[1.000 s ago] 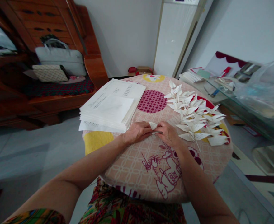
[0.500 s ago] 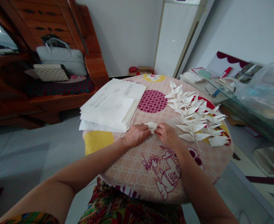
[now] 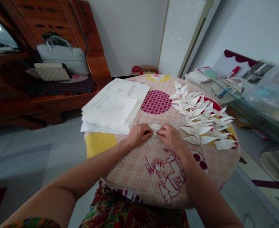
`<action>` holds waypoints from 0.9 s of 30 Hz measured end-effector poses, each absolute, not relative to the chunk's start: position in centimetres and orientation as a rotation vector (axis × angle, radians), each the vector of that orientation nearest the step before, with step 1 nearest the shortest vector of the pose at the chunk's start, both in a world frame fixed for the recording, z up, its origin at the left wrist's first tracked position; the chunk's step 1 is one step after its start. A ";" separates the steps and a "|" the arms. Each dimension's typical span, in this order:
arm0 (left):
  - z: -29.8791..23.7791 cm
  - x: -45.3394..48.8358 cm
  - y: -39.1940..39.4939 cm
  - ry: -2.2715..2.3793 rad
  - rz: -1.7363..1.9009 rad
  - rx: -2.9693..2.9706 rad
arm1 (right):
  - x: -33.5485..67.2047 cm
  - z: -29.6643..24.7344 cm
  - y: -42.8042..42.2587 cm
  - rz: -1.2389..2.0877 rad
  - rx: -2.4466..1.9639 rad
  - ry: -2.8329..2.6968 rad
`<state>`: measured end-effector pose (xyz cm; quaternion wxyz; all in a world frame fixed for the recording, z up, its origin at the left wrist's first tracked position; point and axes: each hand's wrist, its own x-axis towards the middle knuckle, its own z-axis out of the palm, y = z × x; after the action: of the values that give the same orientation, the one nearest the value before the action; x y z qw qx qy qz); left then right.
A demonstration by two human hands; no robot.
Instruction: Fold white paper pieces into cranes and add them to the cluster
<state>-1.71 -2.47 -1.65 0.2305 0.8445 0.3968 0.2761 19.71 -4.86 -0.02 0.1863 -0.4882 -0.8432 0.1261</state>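
Observation:
A small folded piece of white paper (image 3: 155, 127) lies between my hands on the cloth-covered round table (image 3: 130, 171). My left hand (image 3: 139, 133) pinches its left side, fingers closed. On the right side, my right hand (image 3: 170, 136) grips the paper between thumb and fingers. My fingertips hide its lower part. Right of my hands, several folded paper cranes (image 3: 196, 114) sit crowded together. A thick stack of printed paper (image 3: 114, 101) rests beyond my left hand, with a smaller blank sheet on top.
A glass shelf (image 3: 251, 110) with a plastic bag (image 3: 270, 91) stands along the right side. At the left is a wooden bench (image 3: 96, 66) holding a grey bag (image 3: 63, 55) and a checked pouch (image 3: 52, 72). A white cabinet (image 3: 181, 34) stands behind the table.
My fingers have shifted slightly on the folded paper, and both hands keep hold of it. The view has moved a little; the stack and cranes stay in place.

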 end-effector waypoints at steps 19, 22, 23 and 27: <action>-1.3 -1.7 -2.2 1.171 0.714 2.179 | 19.4 -0.7 -4.4 0.544 -1.394 -2.180; -1.4 -1.7 -2.2 1.123 0.710 2.190 | 19.4 -0.8 -4.5 0.525 -1.382 -2.201; -1.4 -1.7 -2.2 1.100 0.712 2.199 | 19.4 -0.8 -4.5 0.522 -1.376 -2.206; -1.4 -1.7 -2.5 1.028 0.716 2.244 | 19.4 -0.7 -4.7 0.522 -1.376 -2.195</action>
<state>-1.67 -2.48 -1.43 0.2818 0.8377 0.3838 0.2675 19.39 -4.68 -0.75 0.2467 -0.5045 -0.8049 0.1915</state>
